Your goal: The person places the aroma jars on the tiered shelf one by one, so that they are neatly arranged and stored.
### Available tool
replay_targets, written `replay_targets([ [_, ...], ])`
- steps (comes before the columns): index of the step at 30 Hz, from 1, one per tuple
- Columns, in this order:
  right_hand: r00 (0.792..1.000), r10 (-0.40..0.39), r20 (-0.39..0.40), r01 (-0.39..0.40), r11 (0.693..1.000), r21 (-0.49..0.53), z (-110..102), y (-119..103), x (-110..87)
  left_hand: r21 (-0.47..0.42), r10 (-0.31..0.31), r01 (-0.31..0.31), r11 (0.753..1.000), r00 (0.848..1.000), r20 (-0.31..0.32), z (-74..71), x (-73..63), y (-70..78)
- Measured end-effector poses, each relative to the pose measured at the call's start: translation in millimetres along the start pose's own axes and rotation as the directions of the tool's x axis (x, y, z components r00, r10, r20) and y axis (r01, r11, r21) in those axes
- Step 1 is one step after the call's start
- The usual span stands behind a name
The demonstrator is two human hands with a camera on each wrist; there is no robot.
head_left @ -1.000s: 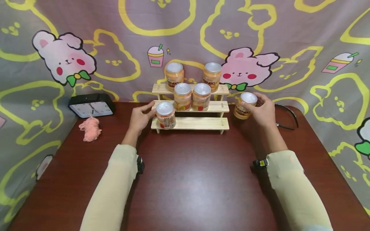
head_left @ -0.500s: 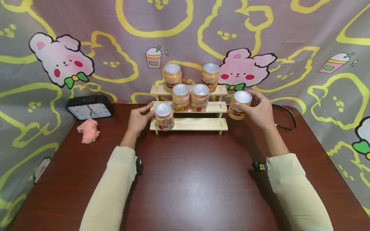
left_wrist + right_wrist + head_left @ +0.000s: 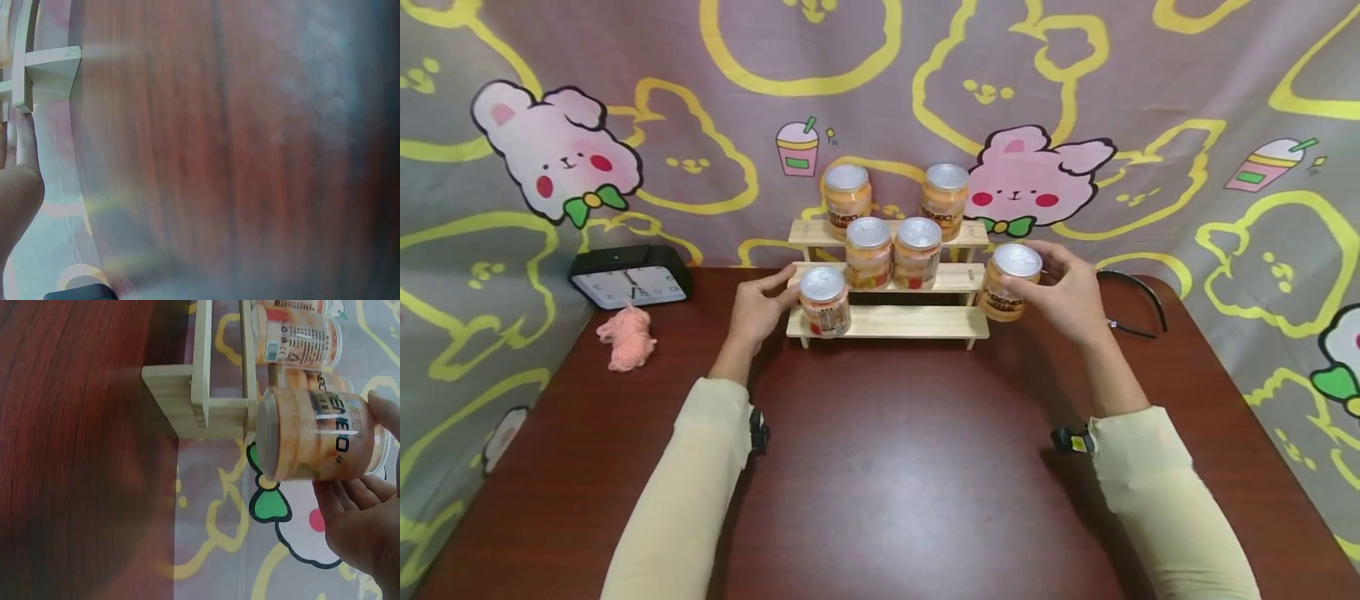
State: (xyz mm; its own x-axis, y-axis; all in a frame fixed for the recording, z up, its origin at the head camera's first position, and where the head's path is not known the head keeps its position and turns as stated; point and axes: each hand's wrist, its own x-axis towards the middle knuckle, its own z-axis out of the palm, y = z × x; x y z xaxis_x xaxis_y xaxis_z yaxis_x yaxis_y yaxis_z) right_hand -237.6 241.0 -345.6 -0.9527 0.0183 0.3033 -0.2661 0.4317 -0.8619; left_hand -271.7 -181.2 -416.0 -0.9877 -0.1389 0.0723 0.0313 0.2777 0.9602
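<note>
In the head view my right hand grips a glass fruit jar with a silver lid and amber contents. It holds the jar off the table by the right end of a three-step wooden display stand. The right wrist view shows thumb and fingers around this jar. My left hand holds the stand's left end, thumb and forefinger at the middle step; part of the grip is hidden. Close beside it, another jar is on the bottom step. Two jars stand mid-step, two on top.
A black clock and a pink yarn figure are on the brown table at the left. A black headband lies behind my right hand. A patterned cloth hangs behind the stand.
My right hand has carried its jar leftward, up against the stand's right end, and slightly lower since half a second ago. The left hand stays at the stand's left end.
</note>
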Motion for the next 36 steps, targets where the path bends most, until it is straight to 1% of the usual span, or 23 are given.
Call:
replay_targets([
  [7,0.997,-0.044,0.068,0.039,0.997,0.072,12.4,-1.4,-2.5,-0.006,0.010,-0.010,1.000,1.000,-0.005,-1.0,1.0,0.7],
  [11,0.993,-0.042,0.111,0.036,0.998,0.056,17.8,-1.9,-4.9,-0.007,0.008,-0.008,1.000,1.000,-0.006,1.4,1.2,1.7],
  [14,0.991,-0.050,0.124,0.043,0.997,0.057,21.9,-2.5,-5.9,-0.006,0.004,-0.004,1.000,1.000,0.004,2.1,0.5,2.3],
  [18,0.986,-0.076,0.150,0.058,0.991,0.124,29.4,-4.3,-5.2,-0.005,-0.002,0.002,1.000,1.000,0.004,1.0,0.7,1.1],
  [21,0.981,-0.092,0.172,0.066,0.986,0.151,35.2,-4.4,-3.9,-0.001,0.000,0.000,1.000,1.000,-0.004,0.3,0.8,0.4],
  [25,0.975,-0.106,0.193,0.080,0.987,0.138,42.7,-3.2,-2.2,0.001,0.010,-0.010,1.000,1.000,-0.003,-1.6,0.1,1.3],
  [29,0.972,-0.105,0.208,0.079,0.989,0.129,47.4,-3.0,-0.6,-0.012,0.018,-0.018,1.000,1.000,-0.002,-0.4,1.0,2.1],
  [34,0.971,-0.077,0.227,0.057,0.994,0.095,54.0,-1.8,-1.6,-0.015,0.023,-0.023,1.000,1.000,0.006,-0.3,1.0,1.7],
  [36,0.968,-0.071,0.240,0.049,0.994,0.096,58.3,-0.9,-2.4,-0.006,0.022,-0.022,1.000,1.000,0.001,-1.9,0.6,0.6],
])
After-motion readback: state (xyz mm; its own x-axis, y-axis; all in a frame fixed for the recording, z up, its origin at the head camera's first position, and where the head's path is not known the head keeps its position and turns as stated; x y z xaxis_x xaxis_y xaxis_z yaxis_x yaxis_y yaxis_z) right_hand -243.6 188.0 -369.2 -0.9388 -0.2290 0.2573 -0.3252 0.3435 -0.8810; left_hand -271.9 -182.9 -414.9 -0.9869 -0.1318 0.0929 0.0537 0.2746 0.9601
